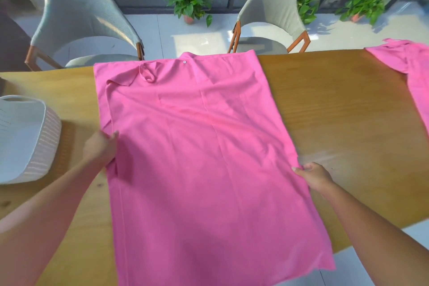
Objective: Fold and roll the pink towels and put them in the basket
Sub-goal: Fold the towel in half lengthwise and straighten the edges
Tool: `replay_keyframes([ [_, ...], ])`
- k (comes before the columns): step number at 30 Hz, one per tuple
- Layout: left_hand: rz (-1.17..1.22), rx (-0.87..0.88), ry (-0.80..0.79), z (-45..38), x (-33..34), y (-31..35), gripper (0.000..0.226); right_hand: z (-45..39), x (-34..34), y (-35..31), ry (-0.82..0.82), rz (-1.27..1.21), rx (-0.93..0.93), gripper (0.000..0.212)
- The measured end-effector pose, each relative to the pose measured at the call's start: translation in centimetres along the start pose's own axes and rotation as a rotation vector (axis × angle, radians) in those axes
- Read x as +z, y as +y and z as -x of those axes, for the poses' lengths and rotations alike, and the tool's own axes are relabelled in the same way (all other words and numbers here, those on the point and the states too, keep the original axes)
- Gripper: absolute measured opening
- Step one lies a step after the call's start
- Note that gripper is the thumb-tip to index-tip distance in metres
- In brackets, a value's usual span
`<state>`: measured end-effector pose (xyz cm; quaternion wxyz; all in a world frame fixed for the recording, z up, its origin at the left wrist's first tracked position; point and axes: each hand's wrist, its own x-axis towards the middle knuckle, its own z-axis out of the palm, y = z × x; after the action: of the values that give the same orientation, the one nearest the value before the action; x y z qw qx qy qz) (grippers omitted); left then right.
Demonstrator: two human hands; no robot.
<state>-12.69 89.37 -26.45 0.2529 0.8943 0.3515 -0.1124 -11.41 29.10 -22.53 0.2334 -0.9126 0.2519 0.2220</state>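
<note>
A large pink towel [204, 158] lies spread flat across the wooden table [336, 109], its near end hanging over the front edge. A loop and a small snap show near its far edge, where one corner is turned over. My left hand [101, 148] grips the towel's left edge about halfway along. My right hand [312, 175] pinches the right edge, a little nearer to me. A second pink towel [408, 69] lies at the table's far right, partly out of view. The white ribbed basket [44, 144] stands on the table at the left.
Two pale grey chairs [81, 21] [271, 14] stand behind the table's far edge. Potted green plants [188, 0] sit on the tiled floor by the glass wall. Bare wood shows between the two towels.
</note>
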Motion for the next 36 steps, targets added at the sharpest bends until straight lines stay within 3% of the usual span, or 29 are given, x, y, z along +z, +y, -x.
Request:
replay_keyframes([
  [12,0.052,-0.06,-0.057,22.7,6.7,-5.6,0.049,7.3,2.4,9.6,-0.056,0.095,-0.048,0.031],
  [23,0.218,-0.266,-0.068,36.0,10.1,-8.8,0.05,15.9,6.6,13.0,0.154,-0.109,-0.039,0.051],
  [26,0.265,-0.271,-0.012,37.9,10.4,-9.5,0.046,19.4,8.1,12.8,0.255,0.039,-0.198,0.069],
  [29,0.303,-0.272,-0.046,39.6,10.3,-10.2,0.042,22.8,9.9,12.3,0.242,0.214,-0.445,0.083],
  [33,0.376,-0.224,-0.098,41.2,9.9,-11.3,0.03,26.8,13.3,11.3,0.024,0.449,-0.787,0.092],
  [36,0.476,-0.179,-0.128,42.0,8.8,-11.7,0.016,29.5,16.3,9.9,-0.125,0.51,-0.901,0.099],
])
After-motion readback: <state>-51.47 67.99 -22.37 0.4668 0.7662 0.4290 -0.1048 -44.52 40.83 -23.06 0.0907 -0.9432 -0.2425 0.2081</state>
